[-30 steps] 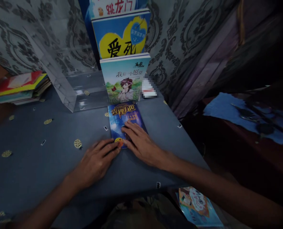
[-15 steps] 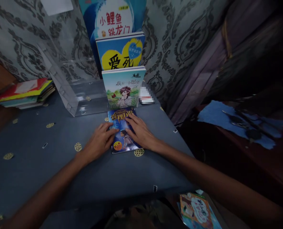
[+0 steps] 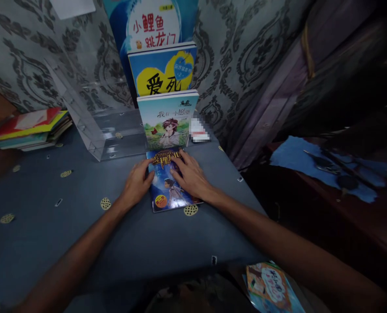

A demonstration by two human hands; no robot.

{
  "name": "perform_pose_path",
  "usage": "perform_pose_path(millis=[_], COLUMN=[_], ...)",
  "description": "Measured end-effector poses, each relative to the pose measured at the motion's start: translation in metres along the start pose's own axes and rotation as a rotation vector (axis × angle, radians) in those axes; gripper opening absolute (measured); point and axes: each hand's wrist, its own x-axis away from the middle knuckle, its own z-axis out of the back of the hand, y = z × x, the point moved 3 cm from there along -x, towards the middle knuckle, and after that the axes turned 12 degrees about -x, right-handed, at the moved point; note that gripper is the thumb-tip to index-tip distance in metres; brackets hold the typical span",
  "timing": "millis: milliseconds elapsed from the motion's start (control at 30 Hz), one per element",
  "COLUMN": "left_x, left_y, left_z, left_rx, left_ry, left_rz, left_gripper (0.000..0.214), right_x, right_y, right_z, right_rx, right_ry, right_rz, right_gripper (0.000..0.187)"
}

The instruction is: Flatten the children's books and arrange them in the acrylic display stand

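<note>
A dark blue paperback book (image 3: 171, 187) with a yellow title and a cartoon figure lies face up on the table. My left hand (image 3: 138, 180) rests along its left edge, fingers stretched toward the top, thumb on the cover. Over the right side lies my right hand (image 3: 193, 176), fingers extended and thumb apart on the cover, hiding part of the title. Both hands touch the book without closing round it. Just behind its top edge stands a green-and-white book (image 3: 167, 119), in front of a blue-and-yellow book (image 3: 161, 65) and a taller blue book (image 3: 120, 28).
A clear plastic rack (image 3: 94, 137) holds the upright books. To the left lies a stack of books (image 3: 30, 128). The patterned table (image 3: 82, 230) meets a curtain (image 3: 242, 65). At right is a blue cloth (image 3: 294, 158) with tools; below, another book (image 3: 271, 287).
My left hand has shifted up along the book's left edge. My right fingers have moved toward its upper right corner. The view has shifted slightly.
</note>
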Motion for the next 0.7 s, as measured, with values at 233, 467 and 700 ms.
perform_pose_path(millis=[233,467,700], left_x=[-0.001,0.005,0.007], left_y=[-0.014,0.006,0.010], left_z=[-0.010,-0.014,-0.010], left_rx=[0.726,1.132,1.320], left_ry=[0.066,-0.169,-0.157], left_rz=[0.373,0.539,0.568], left_gripper=[0.059,0.049,0.046], right_x=[0.002,0.004,0.010], right_y=[0.005,0.006,0.004], right_z=[0.001,0.003,0.005], right_rx=[-0.069,-0.136,-0.192], right_ry=[0.057,0.051,0.104], right_rz=[0.052,0.043,-0.052], right_gripper=[0.048,0.050,0.065])
